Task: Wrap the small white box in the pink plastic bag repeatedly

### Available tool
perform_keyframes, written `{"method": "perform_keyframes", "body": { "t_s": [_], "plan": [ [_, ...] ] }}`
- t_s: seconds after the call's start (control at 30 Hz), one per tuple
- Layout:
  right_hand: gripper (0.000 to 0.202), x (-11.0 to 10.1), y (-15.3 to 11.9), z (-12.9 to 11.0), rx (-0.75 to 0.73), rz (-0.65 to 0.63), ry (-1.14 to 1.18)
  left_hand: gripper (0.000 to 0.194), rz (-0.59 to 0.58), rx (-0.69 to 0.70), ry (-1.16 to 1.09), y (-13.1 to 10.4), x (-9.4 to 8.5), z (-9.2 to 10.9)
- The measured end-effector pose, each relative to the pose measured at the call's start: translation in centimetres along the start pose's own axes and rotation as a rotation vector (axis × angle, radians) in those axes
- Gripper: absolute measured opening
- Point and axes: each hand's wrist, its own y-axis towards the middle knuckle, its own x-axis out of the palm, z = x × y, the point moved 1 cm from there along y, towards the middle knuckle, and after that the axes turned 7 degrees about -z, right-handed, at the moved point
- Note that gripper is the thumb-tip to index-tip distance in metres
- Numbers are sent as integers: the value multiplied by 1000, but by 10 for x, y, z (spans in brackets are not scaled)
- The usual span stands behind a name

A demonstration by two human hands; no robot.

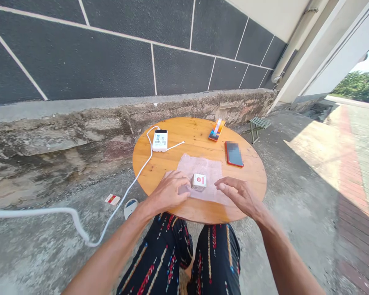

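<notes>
A small white box with a red round print (199, 182) sits on a square of pale pink translucent bubble wrap (207, 164), spread on the round wooden table. My left hand (172, 189) rests at the left edge of the wrap. Its thumb and fingers are apart, and a bit of wrap shows between them, just left of the box. On the other side, my right hand (238, 193) hovers over the wrap's right edge, fingers loosely bent and holding nothing. Neither hand touches the box.
On the wooden table (156, 168) are a white power bank-like device (160, 140) with a long white cable (131, 186), a tape roll on an orange-blue holder (217, 130) and a red-edged phone (234, 154). A folding stool (258, 123) stands beyond; a card packet (112, 199) lies on the ground.
</notes>
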Motion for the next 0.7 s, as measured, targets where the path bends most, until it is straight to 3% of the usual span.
{"method": "perform_keyframes", "body": {
  "t_s": [0.13,0.23,0.33,0.53,0.7],
  "plan": [
    [26,5,12,3,-56,81,-80,21,-27,50,70,-24,10,7],
    [45,21,32,5,-143,27,-253,23,-11,49,105,-30,20,7],
    [54,34,42,3,-89,-22,-384,21,-16,47,122,-31,28,6],
    [47,39,32,-3,-31,19,-408,20,-23,16,119,-32,33,3],
    [46,46,27,5,-35,16,-409,18,-22,23,128,-33,35,2]
  ]
}}
